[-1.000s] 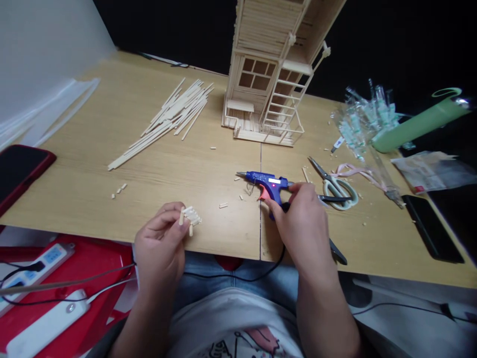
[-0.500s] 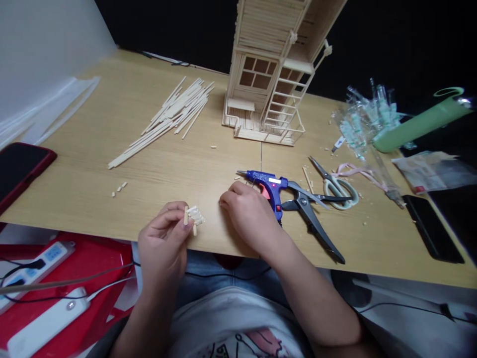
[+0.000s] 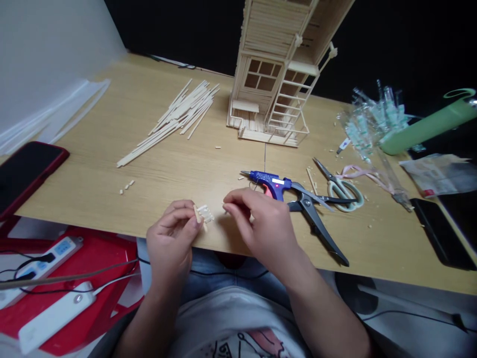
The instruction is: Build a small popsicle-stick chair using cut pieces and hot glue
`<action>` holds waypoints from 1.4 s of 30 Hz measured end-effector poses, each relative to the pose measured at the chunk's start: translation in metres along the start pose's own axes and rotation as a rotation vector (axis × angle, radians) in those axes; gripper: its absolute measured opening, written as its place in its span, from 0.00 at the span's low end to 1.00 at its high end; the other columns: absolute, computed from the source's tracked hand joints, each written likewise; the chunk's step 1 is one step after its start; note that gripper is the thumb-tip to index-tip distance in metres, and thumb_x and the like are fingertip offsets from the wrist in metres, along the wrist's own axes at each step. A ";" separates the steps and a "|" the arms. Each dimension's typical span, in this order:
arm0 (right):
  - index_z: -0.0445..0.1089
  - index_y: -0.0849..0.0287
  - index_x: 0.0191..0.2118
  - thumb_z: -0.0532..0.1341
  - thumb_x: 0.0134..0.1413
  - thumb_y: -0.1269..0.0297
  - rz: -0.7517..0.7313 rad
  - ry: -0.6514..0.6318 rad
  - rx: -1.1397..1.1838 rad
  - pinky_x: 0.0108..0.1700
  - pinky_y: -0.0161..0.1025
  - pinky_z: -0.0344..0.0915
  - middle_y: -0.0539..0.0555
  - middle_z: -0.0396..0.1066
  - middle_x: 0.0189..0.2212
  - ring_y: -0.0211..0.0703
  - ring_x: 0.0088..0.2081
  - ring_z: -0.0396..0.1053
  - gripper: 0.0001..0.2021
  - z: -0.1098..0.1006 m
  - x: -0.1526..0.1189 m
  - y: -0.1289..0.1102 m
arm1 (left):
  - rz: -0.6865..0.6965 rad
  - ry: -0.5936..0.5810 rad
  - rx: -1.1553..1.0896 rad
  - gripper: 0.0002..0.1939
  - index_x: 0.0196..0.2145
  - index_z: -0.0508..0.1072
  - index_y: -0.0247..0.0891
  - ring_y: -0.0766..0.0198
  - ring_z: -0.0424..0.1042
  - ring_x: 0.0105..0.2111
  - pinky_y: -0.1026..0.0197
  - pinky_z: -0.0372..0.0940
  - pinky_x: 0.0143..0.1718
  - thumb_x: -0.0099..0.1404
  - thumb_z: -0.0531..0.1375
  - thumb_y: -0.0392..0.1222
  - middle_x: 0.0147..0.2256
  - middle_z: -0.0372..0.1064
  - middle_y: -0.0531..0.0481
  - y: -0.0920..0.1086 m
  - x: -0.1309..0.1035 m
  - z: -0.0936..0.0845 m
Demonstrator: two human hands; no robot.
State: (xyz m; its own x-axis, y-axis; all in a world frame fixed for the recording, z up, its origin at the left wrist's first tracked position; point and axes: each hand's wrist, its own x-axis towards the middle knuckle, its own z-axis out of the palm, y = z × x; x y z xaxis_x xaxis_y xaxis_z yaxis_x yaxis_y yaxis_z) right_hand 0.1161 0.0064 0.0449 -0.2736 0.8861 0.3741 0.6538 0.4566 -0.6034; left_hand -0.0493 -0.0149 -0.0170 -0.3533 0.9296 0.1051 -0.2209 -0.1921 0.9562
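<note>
Between its thumb and fingers, my left hand (image 3: 174, 229) pinches a small assembly of short wooden sticks (image 3: 204, 214) at the table's near edge. To the right, my right hand (image 3: 257, 214) is closed in a pinch; a tiny light tip shows at its fingertips, too small to identify. Just beyond that hand lies a blue glue gun (image 3: 270, 181), its handle partly hidden by the hand. Black-handled pliers (image 3: 315, 219) rest to its right, touching white-handled scissors (image 3: 345, 193).
A wooden model house (image 3: 268, 79) stands at the back. Thin sticks (image 3: 182, 114) lie left of it, with small offcuts (image 3: 127, 187) nearer. Phones lie at both sides (image 3: 28, 171). A green cylinder (image 3: 428, 124) and clear plastic wrappers (image 3: 372, 119) are at right.
My right hand has lifted from the table and turned, its fingertips now pinched nearer the stick assembly. The view has shifted slightly, moving the scene to the right.
</note>
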 end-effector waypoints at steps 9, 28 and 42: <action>0.73 0.58 0.41 0.64 0.62 0.74 -0.079 0.263 0.127 0.41 0.32 0.73 0.49 0.80 0.34 0.36 0.35 0.77 0.04 -0.004 -0.020 -0.025 | 0.272 -0.030 0.333 0.03 0.32 0.81 0.44 0.63 0.73 0.38 0.59 0.67 0.41 0.61 0.69 0.37 0.35 0.73 0.51 0.009 -0.005 -0.001; 0.67 0.54 0.43 0.62 0.66 0.70 -0.125 0.283 0.008 0.39 0.35 0.73 0.50 0.77 0.35 0.38 0.34 0.77 0.04 -0.003 -0.029 -0.025 | 0.401 -0.002 0.445 0.03 0.32 0.81 0.46 0.62 0.72 0.35 0.57 0.67 0.38 0.59 0.69 0.38 0.33 0.73 0.52 0.019 -0.012 0.007; 0.68 0.54 0.45 0.61 0.68 0.69 -0.152 0.240 -0.030 0.38 0.35 0.71 0.50 0.77 0.34 0.38 0.34 0.76 0.03 -0.004 -0.027 -0.025 | 0.392 -0.010 0.467 0.03 0.32 0.81 0.45 0.61 0.72 0.35 0.56 0.67 0.39 0.60 0.69 0.38 0.33 0.73 0.51 0.018 -0.013 0.006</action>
State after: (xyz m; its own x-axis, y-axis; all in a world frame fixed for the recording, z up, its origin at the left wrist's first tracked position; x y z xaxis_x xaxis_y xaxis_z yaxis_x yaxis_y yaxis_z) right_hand 0.1099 -0.0294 0.0521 -0.1975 0.7616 0.6172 0.6394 0.5774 -0.5078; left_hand -0.0435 -0.0282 0.0000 -0.3186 0.8209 0.4739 0.3470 -0.3642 0.8642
